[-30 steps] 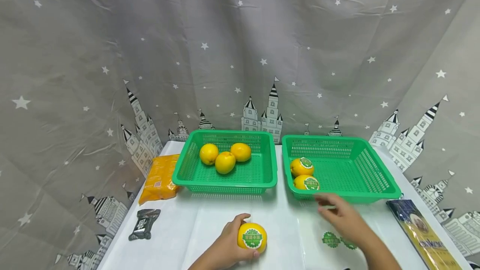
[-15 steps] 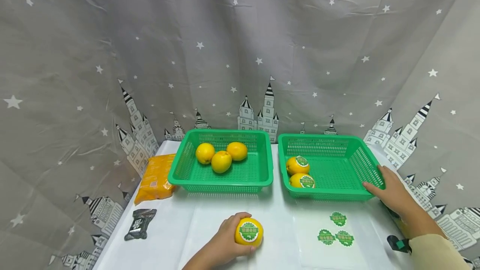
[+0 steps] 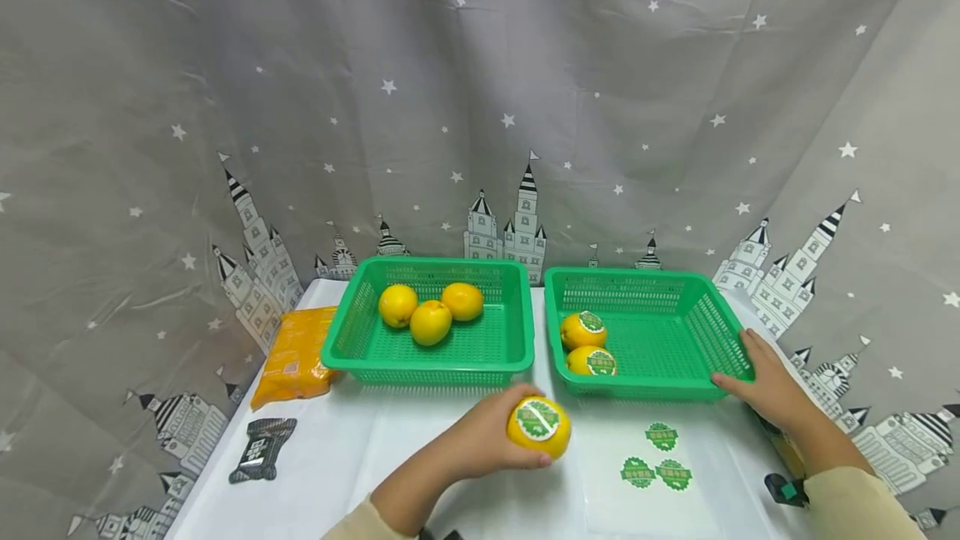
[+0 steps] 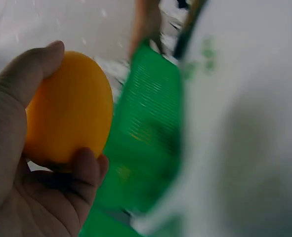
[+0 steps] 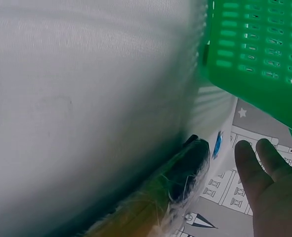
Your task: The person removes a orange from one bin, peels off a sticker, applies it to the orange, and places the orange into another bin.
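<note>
In the head view my left hand (image 3: 491, 436) holds a yellow-orange orange (image 3: 538, 425) with a round green-and-white sticker, above the table in front of the baskets. The left wrist view shows the thumb and fingers curled round the orange (image 4: 71, 108). At the front right corner of the right green basket (image 3: 637, 391), my right hand (image 3: 772, 382) grips the rim, thumb toward the front. Two of its fingers (image 5: 249, 163) extend below the basket's side in the right wrist view. Inside that basket lie two stickered oranges (image 3: 583, 330) on the left.
A left green basket (image 3: 427, 368) holds several plain oranges (image 3: 431, 323). Green round stickers (image 3: 662, 437) lie on a clear sheet at the front right. An orange packet (image 3: 294, 355) and a black wrapped packet (image 3: 262, 450) lie left; a gold-and-dark packet (image 5: 160, 192) lies right.
My right hand has moved from the front of the right basket to its right corner and taken hold there. My left hand has raised the orange and carried it right, toward that basket.
</note>
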The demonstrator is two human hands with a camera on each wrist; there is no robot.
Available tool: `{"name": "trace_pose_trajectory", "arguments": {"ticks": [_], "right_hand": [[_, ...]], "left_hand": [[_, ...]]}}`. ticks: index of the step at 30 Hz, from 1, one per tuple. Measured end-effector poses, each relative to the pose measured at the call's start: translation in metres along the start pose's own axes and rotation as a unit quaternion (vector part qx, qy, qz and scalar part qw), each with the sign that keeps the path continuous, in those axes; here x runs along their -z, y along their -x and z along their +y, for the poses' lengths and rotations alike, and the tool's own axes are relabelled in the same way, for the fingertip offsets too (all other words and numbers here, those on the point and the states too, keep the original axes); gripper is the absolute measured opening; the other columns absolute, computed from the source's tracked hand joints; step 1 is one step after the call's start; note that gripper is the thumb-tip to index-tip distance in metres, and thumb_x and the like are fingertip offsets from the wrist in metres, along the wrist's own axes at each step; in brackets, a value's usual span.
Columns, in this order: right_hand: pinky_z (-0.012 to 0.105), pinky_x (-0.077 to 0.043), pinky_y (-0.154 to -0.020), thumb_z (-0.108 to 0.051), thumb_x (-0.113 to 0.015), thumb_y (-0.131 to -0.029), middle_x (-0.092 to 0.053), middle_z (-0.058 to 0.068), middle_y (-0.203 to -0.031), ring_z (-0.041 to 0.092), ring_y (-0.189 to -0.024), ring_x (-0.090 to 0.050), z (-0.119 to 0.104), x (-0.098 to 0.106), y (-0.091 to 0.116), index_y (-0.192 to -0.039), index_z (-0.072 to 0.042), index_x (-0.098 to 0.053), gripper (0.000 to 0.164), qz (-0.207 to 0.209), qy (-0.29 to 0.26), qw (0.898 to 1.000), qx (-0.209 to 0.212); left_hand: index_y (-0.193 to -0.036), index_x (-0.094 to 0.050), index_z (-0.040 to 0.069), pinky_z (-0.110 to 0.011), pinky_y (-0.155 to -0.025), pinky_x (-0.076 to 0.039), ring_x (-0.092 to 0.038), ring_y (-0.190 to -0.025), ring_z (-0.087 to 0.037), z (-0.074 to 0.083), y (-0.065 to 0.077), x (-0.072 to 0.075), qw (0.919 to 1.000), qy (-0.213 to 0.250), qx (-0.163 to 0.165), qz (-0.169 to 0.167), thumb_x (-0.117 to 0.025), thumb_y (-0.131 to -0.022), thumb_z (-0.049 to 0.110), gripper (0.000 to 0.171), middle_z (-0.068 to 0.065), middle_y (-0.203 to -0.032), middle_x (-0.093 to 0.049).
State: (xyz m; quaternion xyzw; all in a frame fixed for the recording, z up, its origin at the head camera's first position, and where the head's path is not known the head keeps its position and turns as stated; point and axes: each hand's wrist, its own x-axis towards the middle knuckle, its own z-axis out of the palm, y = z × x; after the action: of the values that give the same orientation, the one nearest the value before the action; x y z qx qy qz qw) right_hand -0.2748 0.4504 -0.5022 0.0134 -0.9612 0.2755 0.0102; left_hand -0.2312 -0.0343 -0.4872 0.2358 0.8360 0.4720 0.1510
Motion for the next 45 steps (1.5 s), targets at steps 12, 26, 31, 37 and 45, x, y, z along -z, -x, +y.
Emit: {"name": "trace_pose_trajectory", "arguments": {"ticks": [12, 26, 31, 37, 45], "right_hand": [[0.084, -0.020, -0.109, -0.052, -0.067, -0.097, -0.001, 0.035, -0.169, 0.063, -0.151, -0.010, 0.007, -0.001, -0.001, -0.164, 0.004, -0.001, 0.110, 0.017, -0.008, 1.000, -0.016], [0.083, -0.024, -0.110, -0.052, -0.070, -0.094, -0.009, 0.033, -0.170, 0.061, -0.151, -0.016, 0.004, -0.009, -0.011, -0.165, 0.002, -0.008, 0.109, 0.037, -0.003, 0.999, -0.024], [0.083, -0.023, -0.110, -0.050, -0.071, -0.094, -0.009, 0.034, -0.169, 0.062, -0.151, -0.015, 0.006, -0.009, -0.008, -0.165, 0.002, -0.008, 0.108, 0.044, -0.011, 0.999, -0.020], [0.083, -0.023, -0.110, -0.050, -0.071, -0.094, -0.010, 0.034, -0.169, 0.062, -0.151, -0.016, 0.003, -0.007, -0.007, -0.165, 0.002, -0.008, 0.108, 0.045, -0.010, 0.999, -0.017], [0.084, -0.020, -0.110, -0.048, -0.071, -0.095, -0.006, 0.033, -0.170, 0.062, -0.151, -0.013, 0.002, -0.006, -0.004, -0.166, 0.001, -0.005, 0.108, 0.038, -0.023, 0.999, -0.021]], "left_hand": [[-0.149, -0.049, 0.024, -0.028, -0.084, -0.053, -0.058, -0.104, -0.010, 0.072, -0.178, -0.059, 0.9908, -0.127, -0.015, 0.044, -0.091, -0.081, 0.043, 0.081, 0.003, -0.126, -0.060], [-0.149, -0.053, 0.031, -0.040, -0.105, -0.048, -0.062, -0.117, -0.015, 0.051, -0.218, -0.080, 0.9698, -0.242, 0.031, -0.009, -0.083, -0.083, 0.060, 0.079, 0.010, -0.133, -0.067], [-0.146, -0.058, 0.033, -0.038, -0.107, -0.049, -0.063, -0.124, -0.015, 0.049, -0.223, -0.083, 0.9504, -0.305, 0.035, -0.047, -0.077, -0.089, 0.059, 0.065, 0.011, -0.135, -0.068], [-0.145, -0.059, 0.031, -0.035, -0.106, -0.050, -0.064, -0.121, -0.014, 0.049, -0.224, -0.082, 0.9451, -0.319, 0.045, -0.056, -0.076, -0.090, 0.058, 0.063, 0.010, -0.134, -0.068], [-0.152, -0.052, 0.023, -0.038, -0.112, -0.048, -0.056, -0.138, -0.018, 0.058, -0.203, -0.057, 0.9663, -0.247, -0.001, -0.073, -0.067, -0.100, 0.052, 0.062, 0.002, -0.150, -0.059]]}}
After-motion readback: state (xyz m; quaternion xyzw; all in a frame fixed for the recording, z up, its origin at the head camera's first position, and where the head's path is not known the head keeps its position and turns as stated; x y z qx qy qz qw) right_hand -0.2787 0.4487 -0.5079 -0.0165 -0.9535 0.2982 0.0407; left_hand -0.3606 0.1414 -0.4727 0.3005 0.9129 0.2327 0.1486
